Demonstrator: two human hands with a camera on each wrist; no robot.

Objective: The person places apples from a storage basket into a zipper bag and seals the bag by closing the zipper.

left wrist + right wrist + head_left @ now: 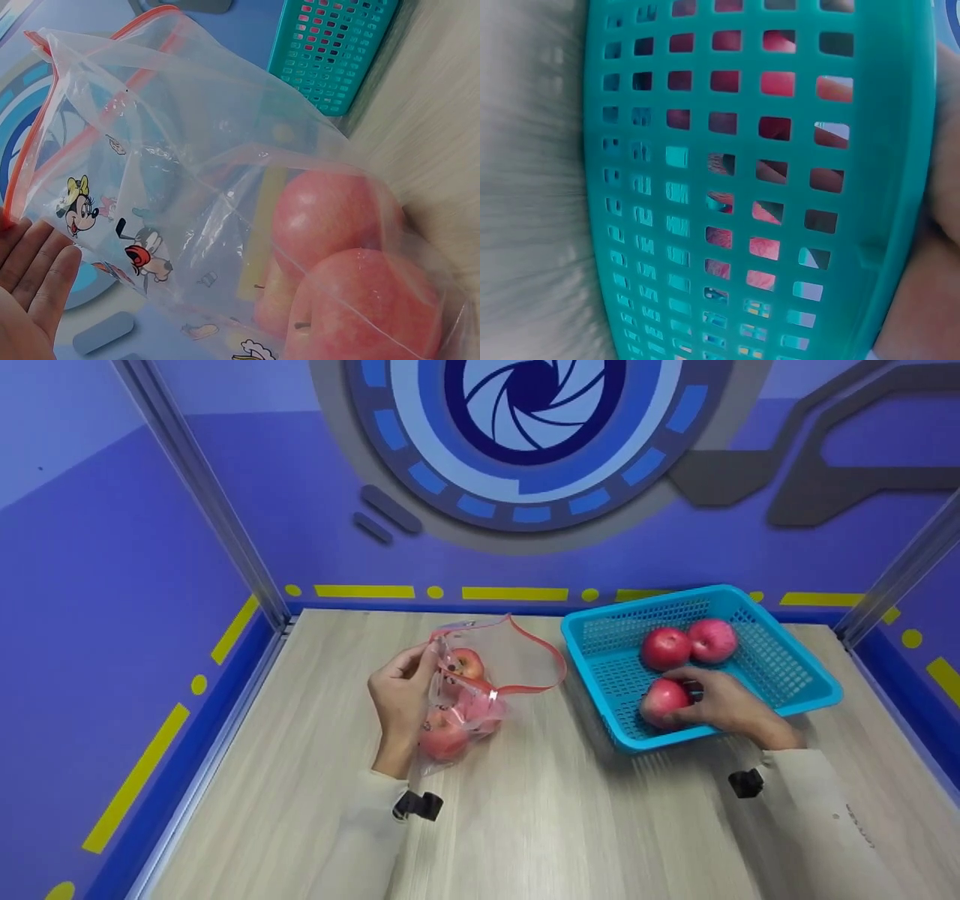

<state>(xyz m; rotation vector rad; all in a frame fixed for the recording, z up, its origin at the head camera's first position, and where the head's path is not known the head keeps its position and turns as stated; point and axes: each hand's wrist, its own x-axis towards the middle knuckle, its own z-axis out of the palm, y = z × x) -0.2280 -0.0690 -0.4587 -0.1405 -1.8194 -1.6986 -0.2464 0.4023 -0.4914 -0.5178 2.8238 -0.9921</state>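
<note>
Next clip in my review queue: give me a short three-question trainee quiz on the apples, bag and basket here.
1. True or false: the left hand holds the clear zip bag at its opening.
2. How many apples lie in the blue basket? A) one B) three C) five
3. Fill in: the right hand grips an apple at the basket's ____ edge, nearest the person.

Key
1. True; the bag's orange zip edge stands open and apples show inside it.
2. B; one under the right hand and two more behind it.
3. Front.
</note>
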